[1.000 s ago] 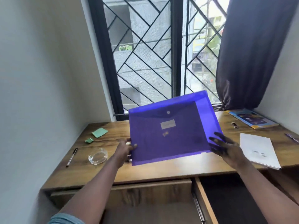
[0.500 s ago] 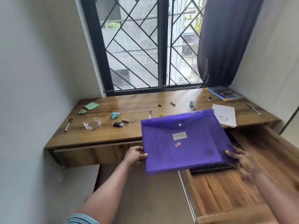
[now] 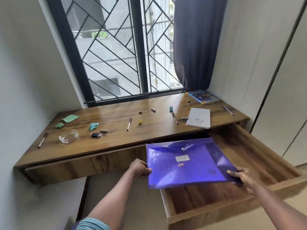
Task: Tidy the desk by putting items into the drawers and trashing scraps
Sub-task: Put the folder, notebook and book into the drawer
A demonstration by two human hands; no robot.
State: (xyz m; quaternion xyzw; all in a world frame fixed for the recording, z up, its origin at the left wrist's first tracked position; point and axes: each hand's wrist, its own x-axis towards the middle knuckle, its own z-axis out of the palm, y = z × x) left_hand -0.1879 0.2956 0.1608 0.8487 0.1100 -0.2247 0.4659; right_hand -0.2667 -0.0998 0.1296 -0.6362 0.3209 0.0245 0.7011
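We are reaching both arms forward, our left hand pinching the purple snap-button folder at its left edge and our right hand gripping its near-right corner, holding it flat over the open right drawer beneath the desk.

2 hands: left hand, right hand, sharing 1 purple folder. Beyond them:
- 4 pens
- 4 crumpled scraps
- 1 green note
- 1 clear dish
- 1 white booklet
- 1 blue book
- 6 small bits, unidentifiable

2 drawers: open drawer under the right hand, closed drawer left of the left hand.
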